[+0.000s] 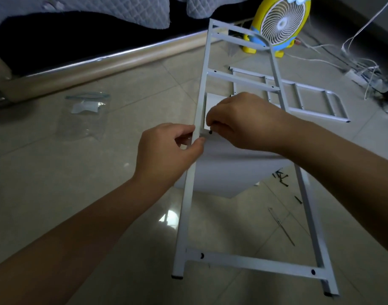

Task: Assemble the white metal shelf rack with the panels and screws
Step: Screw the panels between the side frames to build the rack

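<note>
While my left hand (166,153) curls its thumb and fingers round the left upright of the white side frame (254,263), my right hand (243,124) pinches a small black screw (210,132) between its fingertips. The screw sits right where a corner of the white panel (228,170) meets that upright, and I cannot tell whether it has entered a hole. The side frame runs away from me above the tiled floor (56,172), its two black-capped feet nearest me and its far end close to the yellow fan (278,25) at the floor's far edge. The panel lies behind the frame's bars, spanning between the two uprights under my right wrist. A second side frame (309,100) lies flat on the floor to the right, beyond my right hand. Some loose black screws (282,178) are scattered on the floor just beside the right upright, and a slim metal tool (282,226) lies nearer me, seen between the uprights. A clear plastic bag (85,113) rests on the floor well to the left, and white cables (360,69) gather in the far right corner.
</note>
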A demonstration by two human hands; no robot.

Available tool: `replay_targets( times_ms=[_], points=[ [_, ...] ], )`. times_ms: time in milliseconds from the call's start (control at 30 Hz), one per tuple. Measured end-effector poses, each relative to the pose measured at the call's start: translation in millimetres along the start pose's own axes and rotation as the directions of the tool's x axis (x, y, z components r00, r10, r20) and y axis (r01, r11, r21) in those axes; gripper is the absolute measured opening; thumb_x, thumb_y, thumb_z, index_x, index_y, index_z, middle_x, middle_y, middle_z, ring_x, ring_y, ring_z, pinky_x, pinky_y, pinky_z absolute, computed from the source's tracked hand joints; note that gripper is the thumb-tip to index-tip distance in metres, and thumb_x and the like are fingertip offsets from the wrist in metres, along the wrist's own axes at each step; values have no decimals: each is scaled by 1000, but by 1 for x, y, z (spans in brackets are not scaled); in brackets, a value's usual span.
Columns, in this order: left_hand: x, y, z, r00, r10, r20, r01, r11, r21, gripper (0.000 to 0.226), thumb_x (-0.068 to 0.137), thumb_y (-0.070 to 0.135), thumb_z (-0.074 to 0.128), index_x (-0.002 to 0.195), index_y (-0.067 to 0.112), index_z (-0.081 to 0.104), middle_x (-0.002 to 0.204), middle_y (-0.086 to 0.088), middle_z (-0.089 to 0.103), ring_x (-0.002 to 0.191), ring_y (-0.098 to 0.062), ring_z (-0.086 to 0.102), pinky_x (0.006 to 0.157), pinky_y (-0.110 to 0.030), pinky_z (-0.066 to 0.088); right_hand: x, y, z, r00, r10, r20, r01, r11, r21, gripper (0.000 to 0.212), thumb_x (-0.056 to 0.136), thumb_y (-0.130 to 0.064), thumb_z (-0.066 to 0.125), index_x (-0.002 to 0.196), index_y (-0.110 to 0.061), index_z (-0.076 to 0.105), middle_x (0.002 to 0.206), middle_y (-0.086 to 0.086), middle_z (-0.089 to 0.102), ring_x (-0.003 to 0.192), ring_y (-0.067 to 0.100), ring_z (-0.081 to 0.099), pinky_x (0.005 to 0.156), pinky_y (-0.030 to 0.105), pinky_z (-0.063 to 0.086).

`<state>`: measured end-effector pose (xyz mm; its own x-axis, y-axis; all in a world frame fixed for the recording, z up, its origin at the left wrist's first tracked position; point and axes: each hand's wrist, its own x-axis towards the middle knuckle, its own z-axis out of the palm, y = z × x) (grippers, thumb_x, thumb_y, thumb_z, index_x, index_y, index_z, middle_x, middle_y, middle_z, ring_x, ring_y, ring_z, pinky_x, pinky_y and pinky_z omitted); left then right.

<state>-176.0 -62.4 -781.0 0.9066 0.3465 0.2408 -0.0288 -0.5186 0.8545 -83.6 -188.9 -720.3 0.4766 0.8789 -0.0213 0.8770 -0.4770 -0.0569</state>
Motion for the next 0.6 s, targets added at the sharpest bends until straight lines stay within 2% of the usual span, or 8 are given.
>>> replay_targets(
  times_ms=[133, 200, 267, 333, 467, 533, 600],
  points=[
    [-3, -2, 2, 999, 1, -38, -2, 1000, -26, 33, 73, 18, 76, 103, 4, 70, 81, 9, 59, 72, -5, 59, 75, -7, 44, -1, 2, 3, 1000, -3, -8, 3, 1000, 30, 29, 91, -17, 45, 87, 0, 67, 82, 16, 65, 77, 30, 59, 74, 44, 46],
    [-4, -1, 2, 999, -2, -41, 1, 999, -32, 30, 74, 14, 76, 101, 2, 70, 80, 9, 60, 71, -7, 60, 75, -7, 45, -3, 0, 6, 999, -14, -41, 17, 998, 55, 35, 85, -20, 41, 79, 2, 67, 74, 16, 63, 68, 30, 58, 66, 44, 47],
    [-4, 0, -1, 999, -33, -13, 33, 998, -47, 30, 74, 13, 75, 103, 4, 70, 81, 10, 60, 72, -6, 61, 75, -7, 45, -5, -3, 7, 998, -30, -58, 35, 996, 78, 33, 80, -19, 44, 70, 2, 67, 64, 15, 61, 59, 30, 57, 56, 39, 48],
    [-2, 0, -5, 996, -71, 62, 75, 995, -71, 36, 74, 16, 75, 108, 7, 68, 81, 14, 59, 71, 4, 58, 73, -2, 43, -6, -3, 8, 997, -45, -71, 52, 994, 97, 29, 79, -17, 47, 67, 0, 67, 59, 13, 60, 55, 28, 56, 51, 34, 47],
    [-4, -5, -8, 983, -94, 155, 112, 987, -115, 44, 73, 16, 75, 115, 11, 64, 80, 24, 53, 66, 16, 53, 70, 5, 39, -5, -1, 10, 993, 48, -110, -26, 981, 195, 29, 79, -19, 50, 76, 0, 72, 66, 14, 64, 60, 27, 59, 57, 31, 43],
    [-8, -7, -5, 988, -85, 125, 103, 983, -151, 41, 74, 14, 74, 114, 11, 65, 78, 31, 51, 69, 21, 54, 70, 5, 40, -5, 0, 12, 992, 56, -115, -30, 976, 217, 29, 79, -20, 50, 80, -1, 73, 68, 14, 65, 63, 26, 59, 59, 29, 39],
    [-12, -7, -2, 995, -63, 81, 76, 984, -160, 38, 75, 13, 73, 112, 10, 66, 78, 32, 51, 72, 21, 54, 71, 2, 42, -6, -2, 13, 993, 23, -116, 2, 976, 216, 26, 78, -16, 52, 82, -2, 73, 68, 14, 65, 62, 26, 60, 57, 31, 42]
  ],
)
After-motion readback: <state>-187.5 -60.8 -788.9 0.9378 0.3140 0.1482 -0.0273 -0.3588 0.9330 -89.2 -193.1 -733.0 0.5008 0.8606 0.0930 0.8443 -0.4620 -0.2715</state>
